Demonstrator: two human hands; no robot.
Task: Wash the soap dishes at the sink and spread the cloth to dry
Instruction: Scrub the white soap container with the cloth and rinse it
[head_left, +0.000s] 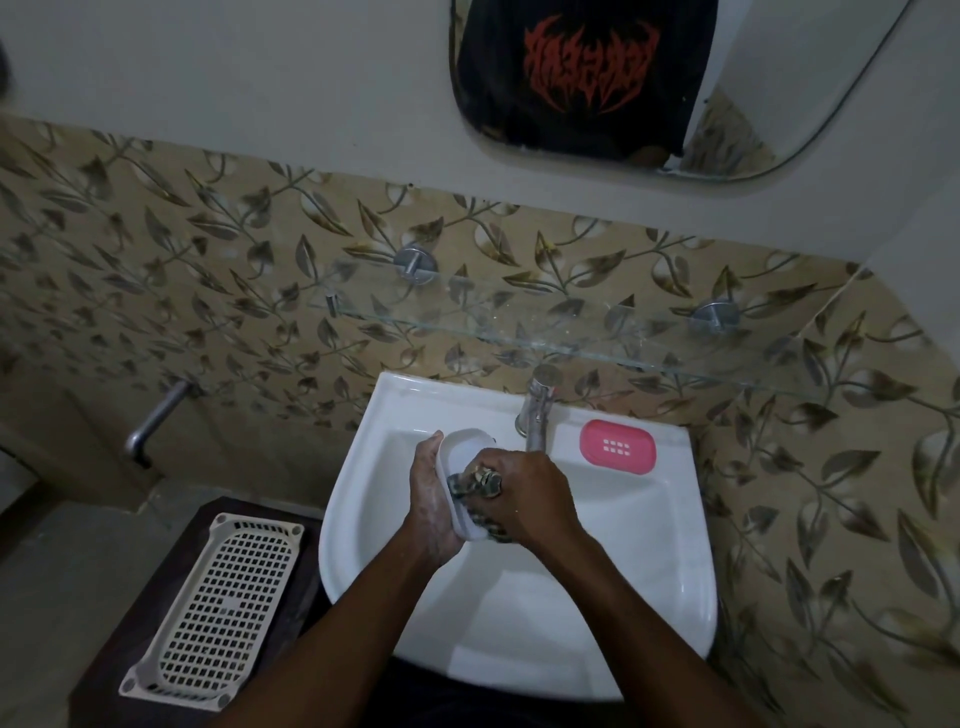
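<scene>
Dim bathroom, leaf-patterned tiles, white sink (649, 571) below glass shelf (571, 345). Left hand (431, 512) grips white soap dish (460, 467) over basin, tilted on edge. Right hand (530, 496) clenched on patterned cloth (480, 483), pressed against dish. Pink soap dish (618, 446) on sink rim beside tap (537, 410).

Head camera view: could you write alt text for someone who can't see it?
Over a white sink, the left hand holds a white soap dish while the right hand scrubs it with a patterned cloth. A pink soap dish sits beside the tap.

Tap (537, 415) and glass shelf (571, 332) overhead
</scene>
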